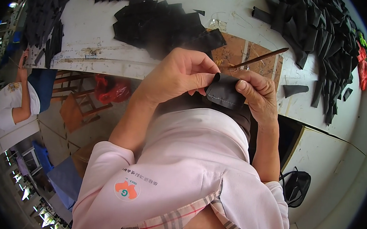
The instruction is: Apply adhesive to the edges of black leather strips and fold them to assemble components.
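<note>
A small black fabric piece [224,91] with a line of pale stitching near its lower edge is stretched between my hands, just in front of my body. My left hand [180,75] pinches its left edge between thumb and fingers. At the opposite edge, my right hand [258,92] grips it, thumb on top and fingers curled behind. A thin brown pointed stick [261,58] slants up to the right just beyond my right fingers; whether those fingers hold it, I cannot tell.
A brown board [251,51] lies on the white table [95,30] beyond my hands. Stacked black fabric pieces [156,26] stand left of it, and a large heap of black strips [319,34] lies right. Left are a red plastic bag [112,89], a wooden stool [73,112] and another person [20,101].
</note>
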A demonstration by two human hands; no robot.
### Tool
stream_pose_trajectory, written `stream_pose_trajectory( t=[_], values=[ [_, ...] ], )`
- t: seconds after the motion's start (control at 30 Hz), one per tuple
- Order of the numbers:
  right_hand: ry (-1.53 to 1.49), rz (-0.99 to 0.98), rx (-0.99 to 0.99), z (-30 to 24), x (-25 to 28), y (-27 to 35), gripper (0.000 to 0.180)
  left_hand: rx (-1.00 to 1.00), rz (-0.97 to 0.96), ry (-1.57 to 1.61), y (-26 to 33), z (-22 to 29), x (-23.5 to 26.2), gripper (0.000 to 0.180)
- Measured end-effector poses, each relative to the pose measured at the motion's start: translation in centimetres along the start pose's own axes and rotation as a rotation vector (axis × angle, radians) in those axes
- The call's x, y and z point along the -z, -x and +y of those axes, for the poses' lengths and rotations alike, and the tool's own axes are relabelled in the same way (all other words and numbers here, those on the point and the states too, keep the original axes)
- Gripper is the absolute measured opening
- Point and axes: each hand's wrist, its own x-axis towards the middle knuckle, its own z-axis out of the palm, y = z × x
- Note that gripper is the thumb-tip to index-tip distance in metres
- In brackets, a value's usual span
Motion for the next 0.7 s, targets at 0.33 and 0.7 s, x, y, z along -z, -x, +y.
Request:
stream_pose_trajectory(
  t=[0.33,0.7],
  values=[
    [0.035,-0.035,0.016,0.1,0.3,-0.5,0.018,0.051,0.001,-0.076,-0.1,0.2,0.4,0.013],
    [0.611,0.368,0.336,-0.1,-3.0,1.0,0.022,-0.325,0.525,-0.465,-0.5,-3.7,-4.6,0.009]
  ],
)
